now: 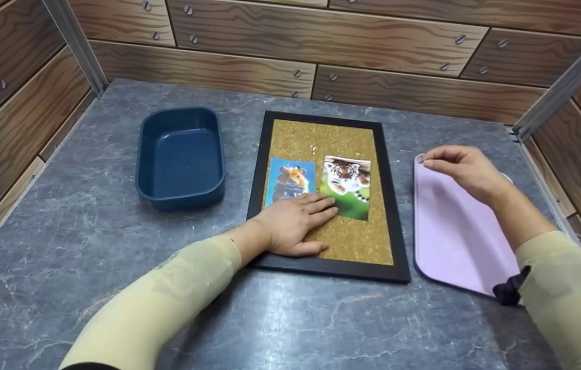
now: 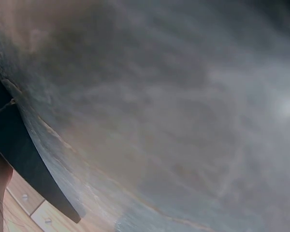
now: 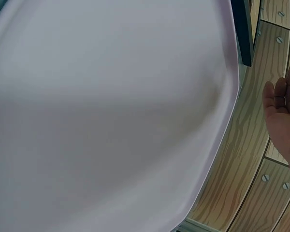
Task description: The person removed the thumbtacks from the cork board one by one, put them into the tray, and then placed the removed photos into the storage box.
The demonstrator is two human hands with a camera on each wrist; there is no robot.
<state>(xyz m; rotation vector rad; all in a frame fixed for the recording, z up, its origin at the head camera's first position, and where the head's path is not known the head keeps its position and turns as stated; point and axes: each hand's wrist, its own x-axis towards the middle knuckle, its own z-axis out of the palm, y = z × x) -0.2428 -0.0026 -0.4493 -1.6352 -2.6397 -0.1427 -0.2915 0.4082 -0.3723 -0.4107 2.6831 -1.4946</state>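
Observation:
My left hand (image 1: 298, 221) lies flat with spread fingers on a black-framed corkboard (image 1: 357, 246), covering the lower part of a hamster picture (image 1: 290, 177). Its fingertips touch the edge of a tiger picture (image 1: 347, 190) beside it. Small whitish bits (image 1: 313, 149), too small to identify, show at the pictures' top edges. Over the far left corner of a lilac tray (image 1: 455, 231), my right hand (image 1: 468, 167) brings thumb and fingertips together. Whether something small is between them cannot be made out. Bent fingers of that hand (image 3: 282, 108) show in the right wrist view.
A deep blue plastic bin (image 1: 182, 164) stands left of the corkboard on the grey marbled table (image 1: 90, 231). Wood-patterned walls (image 1: 249, 31) enclose the back and both sides. A black strap piece (image 1: 510, 290) hangs at the right sleeve over the tray.

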